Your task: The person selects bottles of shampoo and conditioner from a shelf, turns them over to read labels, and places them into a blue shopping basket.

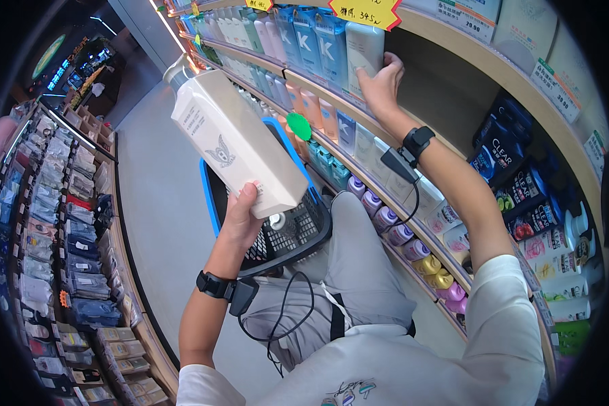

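Observation:
My left hand (241,215) grips the base end of a large cream pump bottle (241,144). The bottle bears a winged emblem and is tilted, its pump head pointing to the upper left. On the shelf, my right hand (383,83) is around the lower right side of a pale grey-white bottle (364,48), thumb on its front. Blue boxes (330,48) marked with a K stand just left of that bottle. Below the cream bottle, a black basket with a blue rim (215,218) sits on the floor, partly hidden. A white pump top (278,220) shows inside it.
Shelves (459,48) of shampoo bottles curve along my right, with CLEAR bottles (502,147) in a dark bay. Yellow price signs (368,11) and a green tag (298,126) stick out. Racks of packaged clothes (83,243) line the left of the aisle floor (152,167). Cables hang from both wrists.

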The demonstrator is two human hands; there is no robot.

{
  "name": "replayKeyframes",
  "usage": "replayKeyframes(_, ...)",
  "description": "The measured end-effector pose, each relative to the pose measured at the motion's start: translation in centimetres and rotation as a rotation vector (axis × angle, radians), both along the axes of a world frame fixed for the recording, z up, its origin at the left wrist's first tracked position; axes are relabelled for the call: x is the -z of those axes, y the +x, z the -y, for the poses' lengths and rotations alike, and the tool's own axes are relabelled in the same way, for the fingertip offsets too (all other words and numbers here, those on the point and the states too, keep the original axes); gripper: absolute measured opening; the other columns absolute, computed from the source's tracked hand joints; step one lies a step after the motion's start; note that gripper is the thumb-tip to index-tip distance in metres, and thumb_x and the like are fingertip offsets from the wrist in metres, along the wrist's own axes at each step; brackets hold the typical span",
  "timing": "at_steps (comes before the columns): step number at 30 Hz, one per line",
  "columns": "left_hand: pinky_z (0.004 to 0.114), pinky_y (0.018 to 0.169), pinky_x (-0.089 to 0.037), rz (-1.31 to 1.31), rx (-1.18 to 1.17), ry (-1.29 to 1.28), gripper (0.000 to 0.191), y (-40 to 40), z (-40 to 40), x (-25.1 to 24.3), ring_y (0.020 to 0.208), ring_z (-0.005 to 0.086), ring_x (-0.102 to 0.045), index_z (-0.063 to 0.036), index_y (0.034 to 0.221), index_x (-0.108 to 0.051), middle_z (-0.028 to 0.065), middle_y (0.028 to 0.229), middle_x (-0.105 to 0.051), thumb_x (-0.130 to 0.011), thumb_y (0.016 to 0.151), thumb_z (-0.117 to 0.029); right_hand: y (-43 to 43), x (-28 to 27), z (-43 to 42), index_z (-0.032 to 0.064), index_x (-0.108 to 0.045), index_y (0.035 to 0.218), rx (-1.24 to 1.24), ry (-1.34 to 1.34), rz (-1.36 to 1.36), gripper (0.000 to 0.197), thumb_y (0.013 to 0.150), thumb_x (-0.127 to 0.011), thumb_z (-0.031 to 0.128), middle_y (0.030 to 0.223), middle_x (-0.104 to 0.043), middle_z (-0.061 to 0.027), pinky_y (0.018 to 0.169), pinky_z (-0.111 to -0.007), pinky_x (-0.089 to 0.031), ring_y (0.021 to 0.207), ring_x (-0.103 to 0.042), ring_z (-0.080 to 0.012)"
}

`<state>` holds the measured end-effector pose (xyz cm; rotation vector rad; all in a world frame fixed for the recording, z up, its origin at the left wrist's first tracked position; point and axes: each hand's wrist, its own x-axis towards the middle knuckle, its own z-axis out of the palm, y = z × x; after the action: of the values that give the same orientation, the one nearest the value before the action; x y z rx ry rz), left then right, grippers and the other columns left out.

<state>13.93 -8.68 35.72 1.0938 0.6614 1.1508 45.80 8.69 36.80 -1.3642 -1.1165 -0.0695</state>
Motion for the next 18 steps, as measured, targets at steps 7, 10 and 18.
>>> replayKeyframes(7,0.036,0.1,-0.045,0.014,0.031,-0.076,0.074,1.9,-0.3,1.4,0.116,0.0214,-0.056,0.0045,0.136,-0.039,0.0132,0.127,-0.055,-0.073,0.084,-0.036,3.3,-2.9,-5.0,-0.0079,-0.037,0.132,-0.533,-0.156,-0.167,0.086,0.068,-0.083,0.027,0.126,-0.052,-0.0258,0.096,-0.04,-0.047,0.114,-0.056,-0.0345)
replayKeyframes(10,0.034,0.099,-0.045,-0.058,0.013,-0.064,0.071,2.5,-0.3,1.9,0.114,0.0203,-0.057,0.0056,0.134,-0.041,0.0146,0.124,-0.057,-0.072,0.084,-0.034,2.1,-3.3,-4.2,-0.0034,-0.055,0.119,-0.819,-0.301,-0.379,0.055,0.077,-0.075,0.025,0.11,-0.064,-0.0155,0.086,-0.036,-0.05,0.1,-0.062,-0.0246)
replayKeyframes(18,0.033,0.093,-0.05,-0.101,0.051,-0.097,0.07,0.9,0.5,2.9,0.106,0.0203,-0.063,0.0056,0.131,-0.045,0.0157,0.118,-0.061,-0.074,0.081,-0.033,2.4,-2.9,-1.8,0.0024,-0.058,0.118,-0.795,-0.29,-0.405,0.047,0.081,-0.071,0.028,0.113,-0.065,-0.0129,0.092,-0.041,-0.047,0.108,-0.061,-0.026)
